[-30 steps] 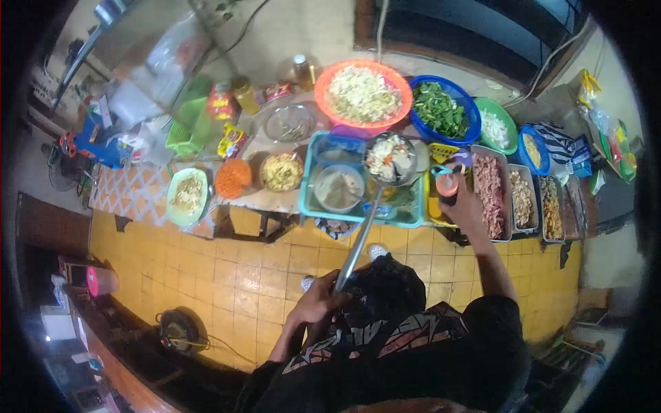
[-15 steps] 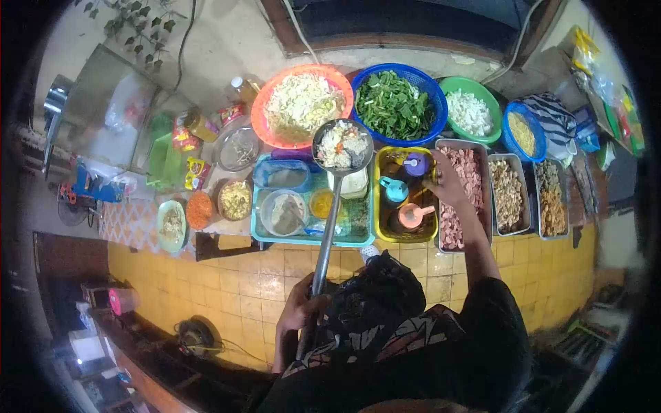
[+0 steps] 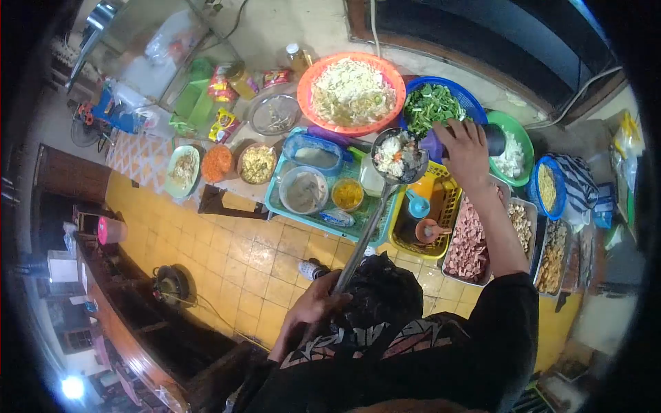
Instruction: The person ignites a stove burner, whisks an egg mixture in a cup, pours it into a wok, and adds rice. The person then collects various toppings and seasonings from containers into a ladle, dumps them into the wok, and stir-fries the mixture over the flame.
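A long metal ladle (image 3: 365, 241) is held by its handle in my left hand (image 3: 318, 301), the fingers wrapped round it. Its bowl holds rice-like food with chopped bits (image 3: 391, 157) in front of the orange-red basket. My right hand (image 3: 465, 153) grips a dark bottle with a purple cap (image 3: 432, 147), tilted sideways with the cap at the ladle's bowl. Below it, the yellow basket (image 3: 441, 256) holds bottles with a blue cap (image 3: 418, 205) and a salmon-coloured cap (image 3: 428, 231).
Shredded cabbage fills an orange-red basket (image 3: 398, 93). Behind my right hand are leafy greens (image 3: 432, 107) and a green bowl (image 3: 529, 148). Trays of chopped pink meat (image 3: 467, 241) stand at right. A teal tray (image 3: 275, 187) holds tubs; an orange heap (image 3: 217, 163) lies left.
My right hand has lifted the purple-capped bottle out of the yellow basket and tipped it over the ladle. The view has turned, and my left hand still holds the ladle.
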`<action>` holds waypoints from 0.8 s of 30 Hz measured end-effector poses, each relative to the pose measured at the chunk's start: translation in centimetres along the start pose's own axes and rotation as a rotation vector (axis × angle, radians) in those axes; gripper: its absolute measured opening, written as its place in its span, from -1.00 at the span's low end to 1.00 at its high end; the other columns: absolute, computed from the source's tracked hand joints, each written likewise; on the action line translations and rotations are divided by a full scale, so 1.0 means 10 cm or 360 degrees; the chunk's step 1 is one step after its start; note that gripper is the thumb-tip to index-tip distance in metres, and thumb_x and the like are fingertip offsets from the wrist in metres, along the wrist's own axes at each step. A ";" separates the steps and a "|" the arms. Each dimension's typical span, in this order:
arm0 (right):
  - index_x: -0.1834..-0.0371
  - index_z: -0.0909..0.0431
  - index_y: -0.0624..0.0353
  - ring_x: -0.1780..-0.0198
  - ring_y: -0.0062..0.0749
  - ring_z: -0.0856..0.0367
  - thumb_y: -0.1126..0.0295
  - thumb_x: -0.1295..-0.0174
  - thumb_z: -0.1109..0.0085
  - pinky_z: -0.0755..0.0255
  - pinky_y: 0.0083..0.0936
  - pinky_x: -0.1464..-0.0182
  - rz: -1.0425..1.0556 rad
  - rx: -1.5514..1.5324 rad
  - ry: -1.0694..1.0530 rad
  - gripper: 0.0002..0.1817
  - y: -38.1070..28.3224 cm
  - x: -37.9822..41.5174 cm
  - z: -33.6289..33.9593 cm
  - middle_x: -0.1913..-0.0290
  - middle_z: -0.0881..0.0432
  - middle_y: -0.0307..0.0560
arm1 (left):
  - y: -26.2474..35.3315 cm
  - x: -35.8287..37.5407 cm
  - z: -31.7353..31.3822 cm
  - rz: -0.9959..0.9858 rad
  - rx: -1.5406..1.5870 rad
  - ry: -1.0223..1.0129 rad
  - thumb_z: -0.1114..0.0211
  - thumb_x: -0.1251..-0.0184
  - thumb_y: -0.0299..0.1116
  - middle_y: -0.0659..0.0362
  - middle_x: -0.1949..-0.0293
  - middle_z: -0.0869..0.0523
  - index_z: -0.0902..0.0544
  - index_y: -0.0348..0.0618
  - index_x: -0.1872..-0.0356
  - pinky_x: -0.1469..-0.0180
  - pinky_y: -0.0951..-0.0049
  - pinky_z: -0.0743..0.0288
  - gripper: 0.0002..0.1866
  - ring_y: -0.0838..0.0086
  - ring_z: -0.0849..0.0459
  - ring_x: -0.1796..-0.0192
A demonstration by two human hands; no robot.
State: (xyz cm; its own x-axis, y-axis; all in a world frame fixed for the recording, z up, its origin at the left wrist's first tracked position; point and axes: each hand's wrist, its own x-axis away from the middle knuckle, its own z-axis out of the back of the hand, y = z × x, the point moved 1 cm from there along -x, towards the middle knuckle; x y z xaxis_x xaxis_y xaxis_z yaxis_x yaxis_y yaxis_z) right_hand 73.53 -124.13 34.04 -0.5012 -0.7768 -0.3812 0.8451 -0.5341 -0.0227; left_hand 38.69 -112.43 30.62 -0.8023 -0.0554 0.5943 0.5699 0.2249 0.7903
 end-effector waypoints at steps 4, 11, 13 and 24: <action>-0.02 -0.43 -0.12 -0.07 -0.10 -0.36 0.45 -0.06 0.06 -0.18 -0.16 -0.20 0.0304 0.0600 0.0090 -0.60 -0.14 -0.04 -0.20 0.06 -0.48 -0.08 | -0.11 -0.01 0.05 -0.0155 0.0001 -0.0006 -0.23 -0.08 -0.41 0.11 0.35 -0.56 -0.37 -0.34 -0.09 0.31 0.47 -0.38 -0.49 0.49 -0.50 0.35; -0.09 -0.41 -0.11 -0.10 -0.11 -0.34 0.44 0.08 -0.18 -0.17 -0.16 -0.20 -0.0155 0.0257 -0.0100 -0.45 -0.22 0.22 -0.24 0.02 -0.44 -0.10 | -0.15 0.09 0.27 -0.0276 -0.0074 -0.0072 -0.21 -0.06 -0.44 0.21 0.40 -0.53 -0.36 -0.33 -0.11 0.45 0.56 -0.38 -0.48 0.54 -0.49 0.45; -0.12 -0.38 -0.06 -0.08 -0.08 -0.36 0.41 0.27 -0.38 -0.21 -0.17 -0.18 -0.0245 0.0012 -0.0068 -0.28 -0.22 0.33 -0.24 0.02 -0.44 -0.05 | -0.17 0.10 0.35 -0.0235 -0.0144 -0.0153 -0.20 -0.07 -0.45 0.20 0.41 -0.52 -0.37 -0.33 -0.11 0.50 0.57 -0.37 -0.49 0.55 -0.49 0.50; -0.09 -0.33 0.16 0.09 -0.18 -0.55 0.34 0.36 -0.51 -0.40 -0.35 0.00 -0.1018 -0.1052 0.0298 -0.19 0.05 1.12 -1.00 0.13 -0.57 0.03 | -0.22 0.03 0.55 -0.0104 0.0287 -0.0275 -0.21 -0.11 -0.46 0.24 0.65 -0.43 -0.36 -0.27 0.01 0.72 0.56 -0.31 -0.60 0.55 -0.41 0.75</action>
State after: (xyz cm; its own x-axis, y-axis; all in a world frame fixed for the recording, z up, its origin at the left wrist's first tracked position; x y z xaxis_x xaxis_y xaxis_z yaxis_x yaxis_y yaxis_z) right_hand 70.24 -129.75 20.57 -0.9177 -0.3039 -0.2560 0.3822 -0.4988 -0.7779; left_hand 36.21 -107.63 28.30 -0.8638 0.0879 0.4962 0.4872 0.3968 0.7779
